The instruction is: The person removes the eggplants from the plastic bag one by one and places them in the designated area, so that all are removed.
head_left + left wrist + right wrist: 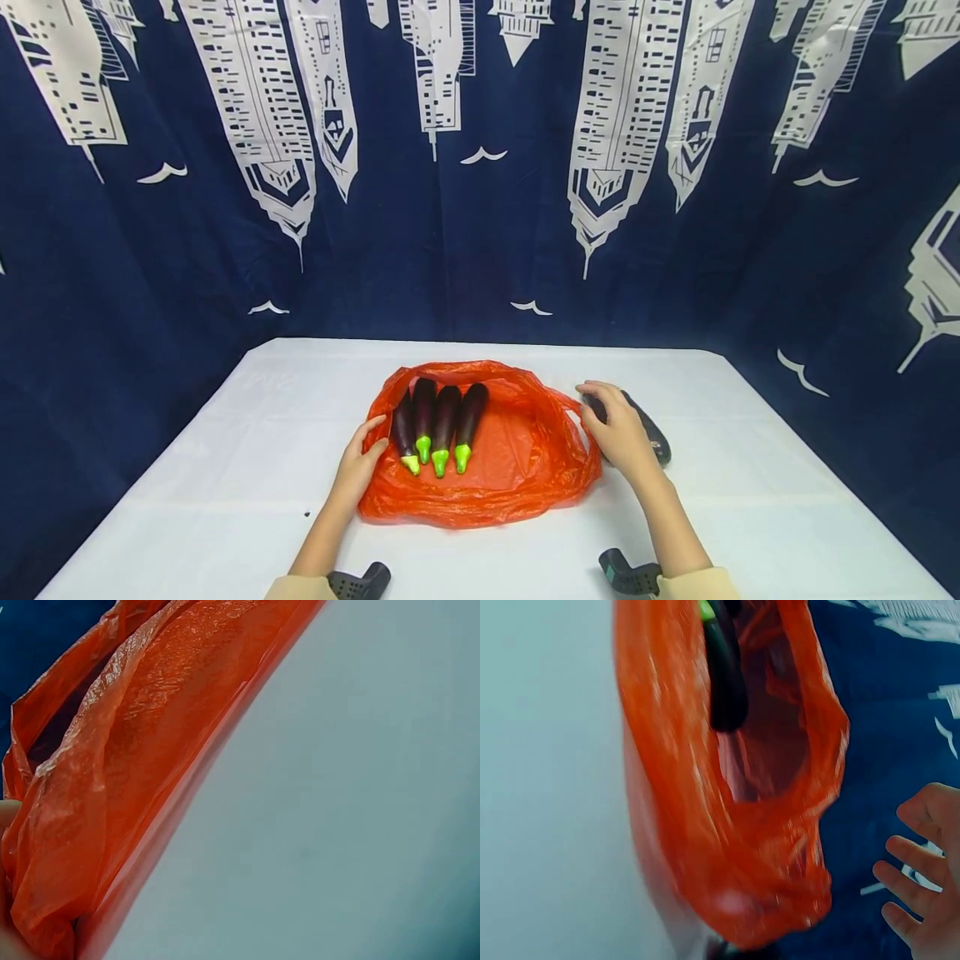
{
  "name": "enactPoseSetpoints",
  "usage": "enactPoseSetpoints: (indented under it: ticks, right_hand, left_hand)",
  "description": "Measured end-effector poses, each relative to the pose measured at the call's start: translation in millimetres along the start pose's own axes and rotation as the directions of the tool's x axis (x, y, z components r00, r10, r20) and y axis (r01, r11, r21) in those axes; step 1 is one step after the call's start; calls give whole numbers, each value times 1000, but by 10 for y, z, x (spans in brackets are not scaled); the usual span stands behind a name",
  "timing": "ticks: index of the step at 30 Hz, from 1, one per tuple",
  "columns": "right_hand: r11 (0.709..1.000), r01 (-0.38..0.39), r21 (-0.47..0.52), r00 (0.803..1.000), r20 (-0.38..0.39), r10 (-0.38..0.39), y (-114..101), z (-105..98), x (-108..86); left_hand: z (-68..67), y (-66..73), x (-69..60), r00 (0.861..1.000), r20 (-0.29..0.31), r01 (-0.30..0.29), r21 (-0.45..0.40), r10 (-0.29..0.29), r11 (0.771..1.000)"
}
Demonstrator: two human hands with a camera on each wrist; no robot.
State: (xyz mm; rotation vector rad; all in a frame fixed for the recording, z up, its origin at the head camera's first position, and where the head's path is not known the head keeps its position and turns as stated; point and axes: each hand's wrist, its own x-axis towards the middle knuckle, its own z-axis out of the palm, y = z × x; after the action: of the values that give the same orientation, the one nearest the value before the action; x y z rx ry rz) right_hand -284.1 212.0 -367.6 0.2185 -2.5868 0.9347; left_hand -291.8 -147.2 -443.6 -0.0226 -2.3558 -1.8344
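No readable lettering, labels, brands or numbers — not in any view.

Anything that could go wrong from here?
1. The four dark purple eggplants with green tips all sit at the left of the crumpled red plastic bag; lifting it may make them roll.
2. The right hand is beside the bag's thin red plastic loop; its fingers could snag it.
3. The bag's wall looks thin and limp; if the left hand slips, it might sag.
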Motion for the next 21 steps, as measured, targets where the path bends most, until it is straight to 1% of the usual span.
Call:
enactPoseSetpoints:
  ticks: [5, 8, 11, 14, 17, 21]
  right_hand:
    - [997, 81, 8, 997, 10, -81, -130, 162, -36]
    - [993, 116, 12, 992, 38, -116, -206, 254, -48]
    - [991, 130, 16, 988, 76, -131, -279, 333, -67]
    - [991, 133, 22, 982, 133, -135, -338, 409, -104]
    - [991, 132, 14, 974, 186, -132, -379, 487, -152]
    - [993, 117, 13, 970, 214, -117, -420, 548, -208]
  left_hand:
    - [5, -4, -14, 1000, 1, 7, 1, -7, 1000]
    - [12, -2, -3, 1000, -2, 5, -1, -5, 1000]
    - [27, 2, 13, 1000, 4, 6, -11, -6, 1000]
    - [33, 3, 14, 1000, 13, 16, -17, -16, 1000]
    - [23, 2, 1, 1000, 10, 22, -11, -22, 1000]
    - [8, -7, -14, 1000, 7, 15, -7, -15, 1000]
